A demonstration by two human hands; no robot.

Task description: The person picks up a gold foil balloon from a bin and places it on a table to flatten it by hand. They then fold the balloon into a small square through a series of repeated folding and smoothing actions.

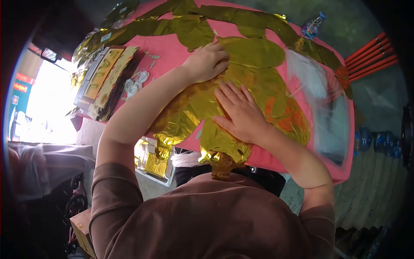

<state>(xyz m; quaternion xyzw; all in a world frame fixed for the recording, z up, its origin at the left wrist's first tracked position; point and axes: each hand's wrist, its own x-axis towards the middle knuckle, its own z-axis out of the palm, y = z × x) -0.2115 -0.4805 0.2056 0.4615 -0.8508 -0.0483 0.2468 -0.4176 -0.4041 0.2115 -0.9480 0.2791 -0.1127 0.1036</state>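
A large flat gold foil sheet, shaped in rounded lobes like an uninflated foil balloon (254, 80), lies on the pink-covered table (168, 41). My left hand (208, 63) rests near its upper part, with the fingers curled and pressed together against the foil. Below and to the right, my right hand (242, 113) lies flat on the gold surface with its fingers stretched out. The foil's lower end, crinkled and shiny, hangs over the table edge towards my body. What lies under my left fingers is hidden.
More gold foil strips (233, 16) run along the far edge. At left are a stack of printed packets (105, 77) and white string (137, 83). A clear plastic sheet (330, 125) covers the right side, with a bottle (314, 26) beyond. A tray (156, 166) stands below.
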